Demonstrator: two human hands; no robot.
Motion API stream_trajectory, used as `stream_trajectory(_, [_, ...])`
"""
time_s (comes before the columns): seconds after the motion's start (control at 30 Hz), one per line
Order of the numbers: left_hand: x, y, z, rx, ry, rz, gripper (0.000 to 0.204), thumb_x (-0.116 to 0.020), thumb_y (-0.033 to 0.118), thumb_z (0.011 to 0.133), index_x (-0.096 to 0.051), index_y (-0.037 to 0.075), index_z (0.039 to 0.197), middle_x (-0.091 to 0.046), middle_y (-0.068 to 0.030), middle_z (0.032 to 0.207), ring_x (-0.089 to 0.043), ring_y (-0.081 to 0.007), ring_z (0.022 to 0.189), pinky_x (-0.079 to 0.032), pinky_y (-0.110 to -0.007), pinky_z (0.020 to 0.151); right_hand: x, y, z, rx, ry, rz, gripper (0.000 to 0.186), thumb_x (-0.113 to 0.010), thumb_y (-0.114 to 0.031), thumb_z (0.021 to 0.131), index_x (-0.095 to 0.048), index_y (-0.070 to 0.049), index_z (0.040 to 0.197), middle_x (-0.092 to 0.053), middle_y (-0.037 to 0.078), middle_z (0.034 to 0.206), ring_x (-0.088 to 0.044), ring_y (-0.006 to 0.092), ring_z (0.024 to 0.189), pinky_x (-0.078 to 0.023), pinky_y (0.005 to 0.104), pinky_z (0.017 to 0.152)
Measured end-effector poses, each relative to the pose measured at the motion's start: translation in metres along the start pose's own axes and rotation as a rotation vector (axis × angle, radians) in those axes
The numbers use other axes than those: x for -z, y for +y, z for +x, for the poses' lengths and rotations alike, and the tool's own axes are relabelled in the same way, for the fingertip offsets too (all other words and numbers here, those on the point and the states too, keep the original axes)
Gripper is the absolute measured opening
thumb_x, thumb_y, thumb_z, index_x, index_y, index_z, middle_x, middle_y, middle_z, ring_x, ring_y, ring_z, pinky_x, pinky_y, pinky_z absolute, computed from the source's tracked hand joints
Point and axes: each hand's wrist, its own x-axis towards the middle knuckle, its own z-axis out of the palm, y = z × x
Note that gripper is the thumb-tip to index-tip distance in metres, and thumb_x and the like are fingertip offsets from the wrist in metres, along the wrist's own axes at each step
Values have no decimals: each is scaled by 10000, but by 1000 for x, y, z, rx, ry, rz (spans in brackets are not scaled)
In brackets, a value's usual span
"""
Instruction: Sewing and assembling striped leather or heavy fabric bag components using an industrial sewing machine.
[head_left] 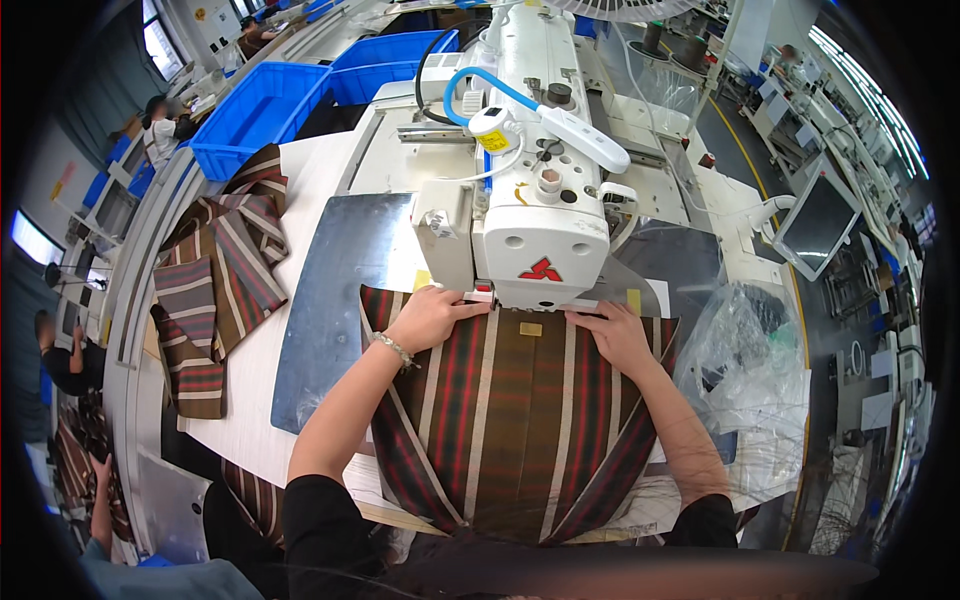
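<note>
A brown striped fabric panel [510, 420] with red and cream stripes and a small gold tag [531, 329] lies beneath the head of a white sewing machine [540, 250]. My left hand [430, 320], with a bracelet at the wrist, rests on the fabric's upper left, index finger stretched toward the needle area. My right hand [615, 335] lies on the upper right with fingers extended beside the machine head. Both hands press near the fabric's top edge; the needle itself is hard to make out. A metal plate [330, 280] shows under and beside the work.
Folded striped pieces [215, 290] lie on the left tabletop. Blue bins [260, 110] stand behind them. A screen [818, 215] and clear plastic [735, 360] are at right. Co-workers [160, 130] sit along the left, including one reaching hand [101, 470] at lower left.
</note>
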Motion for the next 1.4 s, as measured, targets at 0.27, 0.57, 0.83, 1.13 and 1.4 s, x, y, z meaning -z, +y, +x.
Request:
stream_trajectory(0.27, [0,2,-1,-17,9,25,534,-549,4,754,-647,273,1205,-547,-53,756,-581,-237,717,-482,-358,710,-2,3,-4,16,16,41,388,-547,-34,795,-707,-235,1085,-613,59,890,-588,277,845,-457,395,774])
stream_trajectory(0.57, [-2,2,0,-14,27,17,533,-546,7,758,-644,274,1208,-555,-49,759,-589,-232,730,-476,-351,710,-2,10,-4,44,-20,13,428,-552,-6,778,-691,-237,1110,-593,46,872,-577,240,835,-445,373,776])
stream_trajectory(0.83, [-1,2,-1,-7,26,21,565,-547,0,750,-631,283,1232,-556,-47,752,-587,-228,731,-476,-349,715,2,6,-2,42,-23,15,433,-559,-8,771,-697,-252,1100,-580,34,854,-569,234,815,-435,371,761])
stream_trajectory(1.13, [-2,-4,1,25,-30,-106,597,-539,-14,758,-611,299,1261,-582,-73,784,-594,-264,740,-493,-367,737,-2,6,-4,3,-29,-24,411,-556,-32,787,-709,-272,1083,-560,23,818,-571,220,788,-413,360,732])
stream_trajectory(1.4, [-2,-5,0,1,-47,-54,624,-544,-4,757,-579,318,1290,-586,-68,777,-600,-259,726,-497,-367,733,1,3,-2,-41,-61,0,393,-542,-46,802,-714,-254,1088,-605,32,849,-589,217,834,-414,370,752])
